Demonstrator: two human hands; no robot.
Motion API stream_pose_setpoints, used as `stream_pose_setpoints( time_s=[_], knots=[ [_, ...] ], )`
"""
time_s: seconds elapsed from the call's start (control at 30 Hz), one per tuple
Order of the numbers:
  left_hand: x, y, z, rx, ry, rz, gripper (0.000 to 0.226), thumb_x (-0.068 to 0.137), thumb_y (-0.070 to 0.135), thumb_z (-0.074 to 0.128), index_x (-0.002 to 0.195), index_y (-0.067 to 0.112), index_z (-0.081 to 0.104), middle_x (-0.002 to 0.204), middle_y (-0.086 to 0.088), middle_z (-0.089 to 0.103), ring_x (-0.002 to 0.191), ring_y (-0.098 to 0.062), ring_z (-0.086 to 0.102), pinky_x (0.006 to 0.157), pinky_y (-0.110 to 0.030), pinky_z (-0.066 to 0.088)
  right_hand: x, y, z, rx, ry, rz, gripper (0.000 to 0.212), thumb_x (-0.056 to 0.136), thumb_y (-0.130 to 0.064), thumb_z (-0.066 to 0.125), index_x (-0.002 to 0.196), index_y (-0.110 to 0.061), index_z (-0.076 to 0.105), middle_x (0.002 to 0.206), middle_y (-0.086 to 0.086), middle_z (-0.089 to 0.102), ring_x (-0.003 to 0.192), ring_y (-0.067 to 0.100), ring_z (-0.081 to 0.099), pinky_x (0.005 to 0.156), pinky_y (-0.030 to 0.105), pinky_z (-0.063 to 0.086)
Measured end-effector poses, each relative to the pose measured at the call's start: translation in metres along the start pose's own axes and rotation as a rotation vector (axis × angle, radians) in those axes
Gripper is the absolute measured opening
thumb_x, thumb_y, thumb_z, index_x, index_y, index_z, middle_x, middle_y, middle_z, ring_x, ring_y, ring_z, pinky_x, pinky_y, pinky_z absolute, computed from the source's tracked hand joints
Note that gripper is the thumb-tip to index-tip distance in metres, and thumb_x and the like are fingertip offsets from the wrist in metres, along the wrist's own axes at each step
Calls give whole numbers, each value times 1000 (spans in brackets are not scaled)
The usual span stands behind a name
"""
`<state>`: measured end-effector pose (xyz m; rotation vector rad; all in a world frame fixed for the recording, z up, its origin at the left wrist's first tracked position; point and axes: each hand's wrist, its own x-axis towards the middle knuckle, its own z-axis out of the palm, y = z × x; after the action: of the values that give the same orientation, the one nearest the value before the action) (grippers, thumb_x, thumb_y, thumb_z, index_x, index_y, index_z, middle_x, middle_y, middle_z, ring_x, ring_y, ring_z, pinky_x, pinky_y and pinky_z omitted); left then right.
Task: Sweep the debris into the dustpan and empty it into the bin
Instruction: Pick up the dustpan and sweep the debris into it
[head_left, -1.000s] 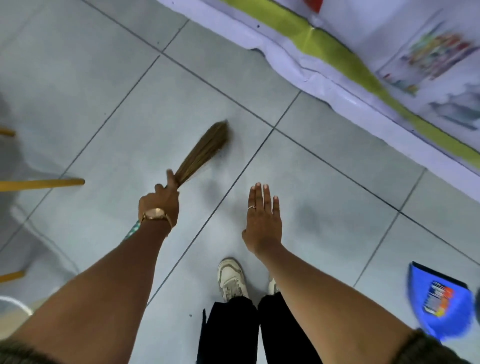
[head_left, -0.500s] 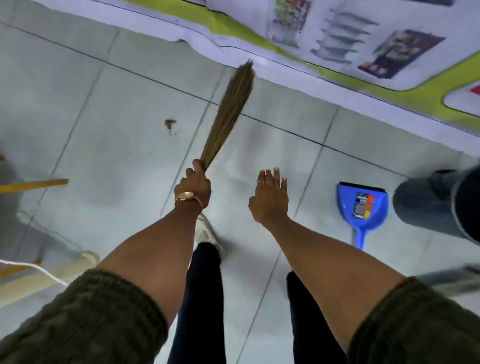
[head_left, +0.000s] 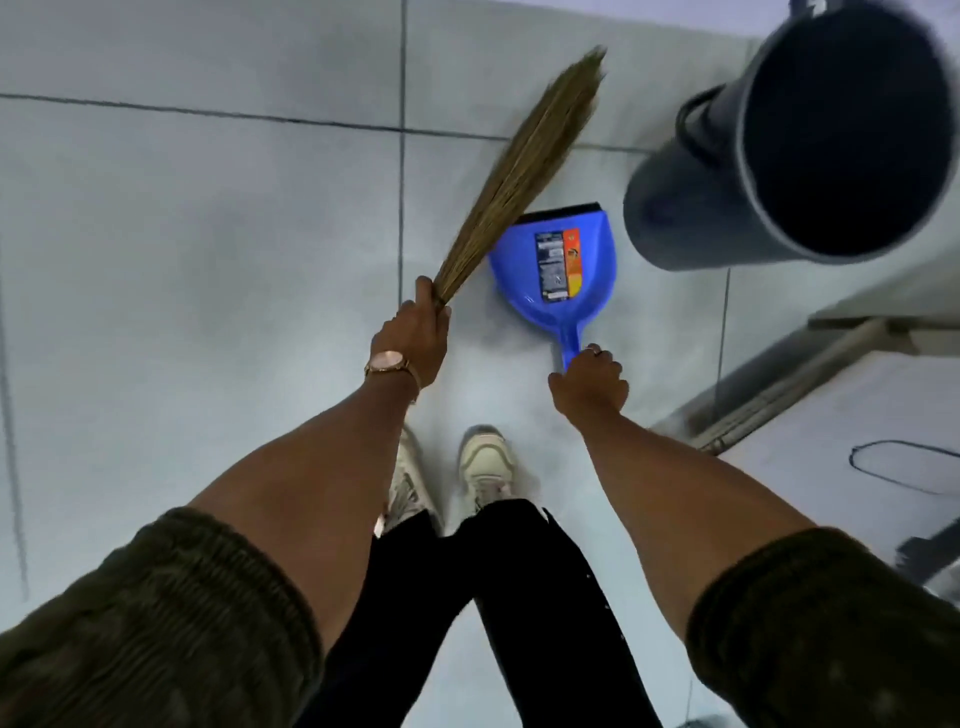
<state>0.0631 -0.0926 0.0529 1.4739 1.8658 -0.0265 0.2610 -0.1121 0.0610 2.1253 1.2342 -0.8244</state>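
Note:
My left hand (head_left: 415, 338), with a watch on the wrist, grips the neck of a brown straw broom (head_left: 524, 166) whose bristles point up and to the right over the tiles. A blue dustpan (head_left: 558, 260) with a label lies flat on the floor just right of the broom. My right hand (head_left: 589, 384) closes over the end of the dustpan's handle. A dark grey bin (head_left: 810, 135) stands to the right of the dustpan, its open mouth facing up. No debris shows in this view.
The floor is pale grey tile (head_left: 208, 234) with dark grout lines. My two light shoes (head_left: 483, 462) stand just behind the dustpan. A metal door threshold (head_left: 779, 384) runs diagonally at the right, with a cable loop (head_left: 904, 467) on the floor beyond it.
The view has swung right, bringing the dustpan and bin close in front of me. My right hand went from open in the air to closed on the dustpan handle. The broom stayed in my left hand.

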Motion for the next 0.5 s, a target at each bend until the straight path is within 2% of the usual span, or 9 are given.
stream_pose_setpoints(
  time_s=[0.07, 0.13, 0.2, 0.3, 0.33, 0.5],
  knots=[
    [27, -4, 40, 1, 8, 41, 32, 99, 35, 34, 121, 12, 36, 100, -17, 62, 81, -40, 62, 61, -38, 40, 46, 10, 31, 60, -14, 79, 91, 85, -42, 64, 148, 4, 16, 150, 19, 33, 140, 33, 32, 113, 48, 31],
    [42, -13, 64, -5, 24, 59, 32, 99, 36, 33, 122, 14, 35, 99, -15, 62, 75, -38, 60, 60, -38, 40, 78, 11, 55, 141, -8, 110, 106, 80, -49, 69, 151, 3, 10, 153, 19, 31, 143, 33, 29, 117, 49, 24],
    [54, -26, 80, -19, 46, 77, 31, 100, 36, 33, 123, 15, 34, 99, -14, 61, 69, -34, 55, 59, -37, 40, 104, 9, 75, 313, 30, 121, 95, 82, -44, 70, 148, 3, 21, 148, 18, 42, 138, 34, 39, 115, 48, 28],
    [60, -42, 81, -37, 59, 84, 30, 100, 35, 34, 124, 16, 34, 101, -15, 62, 70, -34, 58, 58, -36, 42, 120, 4, 84, 608, 50, 107, 47, 91, -18, 61, 129, 6, 44, 131, 24, 56, 121, 39, 54, 99, 43, 44],
    [58, -48, 72, -38, 60, 73, 31, 100, 34, 34, 125, 16, 34, 102, -15, 61, 72, -36, 59, 59, -37, 42, 117, 1, 81, 632, 57, 83, 39, 92, -12, 58, 125, 7, 48, 127, 27, 58, 118, 41, 56, 95, 43, 45],
    [24, -72, -1, -56, 119, -67, 30, 100, 33, 34, 126, 18, 34, 108, -15, 59, 81, -38, 59, 61, -39, 42, 57, -11, 37, 505, 62, -82, 33, 92, -8, 57, 121, 8, 51, 119, 30, 60, 111, 43, 58, 92, 47, 46]
  ],
)
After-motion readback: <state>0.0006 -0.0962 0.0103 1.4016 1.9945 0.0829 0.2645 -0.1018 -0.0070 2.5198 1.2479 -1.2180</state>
